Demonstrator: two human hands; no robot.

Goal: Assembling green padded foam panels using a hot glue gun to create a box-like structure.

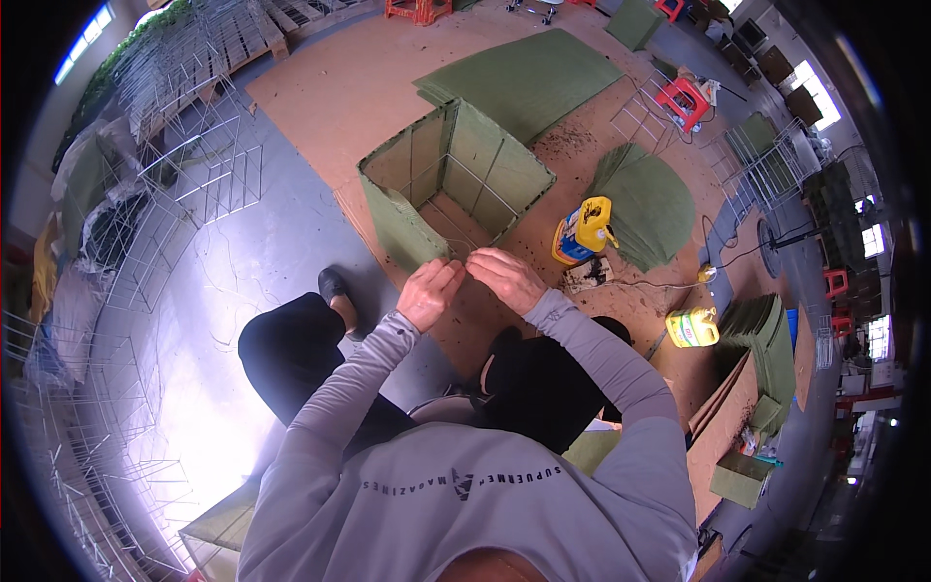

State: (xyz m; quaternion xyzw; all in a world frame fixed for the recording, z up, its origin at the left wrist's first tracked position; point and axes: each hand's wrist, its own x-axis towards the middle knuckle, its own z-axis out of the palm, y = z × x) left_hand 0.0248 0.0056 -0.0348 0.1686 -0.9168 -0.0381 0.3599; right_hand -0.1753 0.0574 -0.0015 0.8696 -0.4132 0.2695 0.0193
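My left hand (430, 294) and my right hand (507, 278) are close together at the near edge of an open-topped green box (400, 225). The fingers of both are pinched, tips facing each other. Whatever lies between them is too small to make out. Thin green sheet covers the box's metal wire frame (482, 182), whose rods show along the inner walls. Its rim is dark and rough. Right of the box stands a yellow jug (586, 231) with a blue label and dark smears.
Beyond the box lie flat green sheets (529, 82) on brown board (320, 107). Rounded green sheets (652, 209) sit right of the jug. A second yellow jug (691, 328) stands farther right, near stacked green sheets (766, 335). Wire frames (208, 160) crowd the left. A red stool (684, 102) is far right.
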